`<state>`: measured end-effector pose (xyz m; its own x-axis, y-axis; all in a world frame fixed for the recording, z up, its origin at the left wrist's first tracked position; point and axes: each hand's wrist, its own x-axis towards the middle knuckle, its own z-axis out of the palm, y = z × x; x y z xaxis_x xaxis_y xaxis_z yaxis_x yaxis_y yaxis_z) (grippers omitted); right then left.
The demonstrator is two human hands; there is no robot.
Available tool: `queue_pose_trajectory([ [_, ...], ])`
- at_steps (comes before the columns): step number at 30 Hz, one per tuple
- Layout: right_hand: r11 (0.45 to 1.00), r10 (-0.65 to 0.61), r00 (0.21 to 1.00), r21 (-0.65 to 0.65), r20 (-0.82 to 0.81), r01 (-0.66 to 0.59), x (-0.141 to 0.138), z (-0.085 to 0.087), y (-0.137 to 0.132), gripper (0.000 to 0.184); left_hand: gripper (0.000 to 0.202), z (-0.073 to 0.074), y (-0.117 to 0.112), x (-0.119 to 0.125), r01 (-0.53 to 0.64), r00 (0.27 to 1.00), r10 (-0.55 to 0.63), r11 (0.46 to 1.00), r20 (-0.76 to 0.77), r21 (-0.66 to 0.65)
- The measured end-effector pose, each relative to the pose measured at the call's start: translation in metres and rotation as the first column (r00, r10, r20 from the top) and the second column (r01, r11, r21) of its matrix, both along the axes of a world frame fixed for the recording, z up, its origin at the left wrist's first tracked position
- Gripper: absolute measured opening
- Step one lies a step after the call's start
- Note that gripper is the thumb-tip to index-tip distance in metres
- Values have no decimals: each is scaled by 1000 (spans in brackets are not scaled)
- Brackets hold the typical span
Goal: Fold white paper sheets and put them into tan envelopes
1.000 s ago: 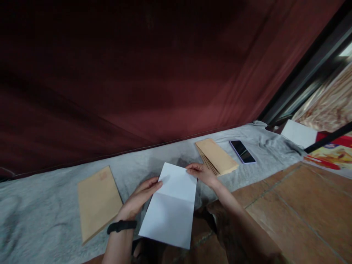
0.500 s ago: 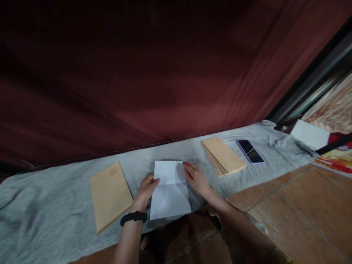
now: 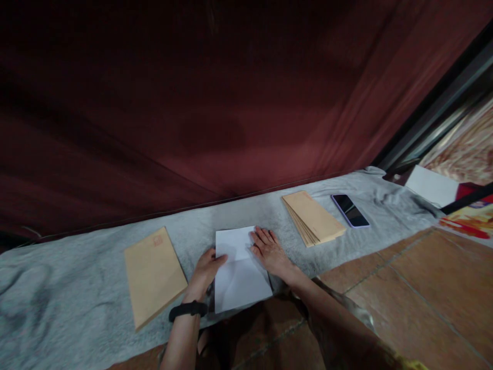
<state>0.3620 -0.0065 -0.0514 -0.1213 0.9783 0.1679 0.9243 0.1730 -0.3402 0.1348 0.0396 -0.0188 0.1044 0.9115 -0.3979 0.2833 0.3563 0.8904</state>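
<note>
A white sheet of paper (image 3: 242,288) with a crease across it lies before me on the grey cloth. My left hand (image 3: 208,266) grips its left edge, thumb on top and the other fingers beneath. On the upper right part of the sheet, my right hand (image 3: 271,252) lies flat with its fingers spread. To the left rests a stack of brown envelopes (image 3: 154,277), the top one bearing a red stamp mark. Several more brown envelopes (image 3: 313,217) lie fanned out to the right of my right hand.
A phone (image 3: 350,210) in a purple case lies right of the fanned envelopes. The grey cloth (image 3: 77,288) covers a narrow ledge against a dark red curtain (image 3: 231,128). Brown floor tiles (image 3: 423,288) show at the lower right, with a white board-like object (image 3: 432,185) beyond.
My right hand has shifted from the sheet's upper right edge onto its face, fingers now spread flat. The paper's lower end has swung slightly to the right. My left hand keeps its grip.
</note>
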Motion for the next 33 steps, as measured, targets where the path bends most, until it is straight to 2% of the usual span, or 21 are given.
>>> queue_pose_trajectory([
  [6, 999, 49, 996, -11, -77, -50, 14, -1, -1, 46, 41, 4, -1, -6, -2, 999, 1, 999, -36, -44],
  [12, 973, 231, 960, 12, -160, -232, 33, 3, -21, 55, 48, 3, -2, -10, 3, 1000, -3, 995, -4, -101],
  [16, 942, 331, 928, 2, -173, -336, 37, 7, -34, 66, 50, 5, -3, -12, 7, 1000, -4, 991, 19, -131],
  [19, 923, 377, 910, -8, -172, -384, 39, 12, -41, 66, 50, 6, -7, -15, 1, 1000, 3, 991, 30, -133],
  [24, 911, 406, 902, -17, -147, -413, 36, 18, -48, 60, 52, 7, -14, -20, -6, 999, 11, 992, 37, -125],
  [28, 924, 380, 918, -8, -116, -383, 31, 15, -49, 55, 52, 4, -15, -19, -25, 999, 27, 994, 22, -105],
  [33, 934, 344, 932, -59, -115, -352, 30, 12, -45, 54, 46, -1, -14, -14, -43, 999, 42, 997, -19, -57],
])
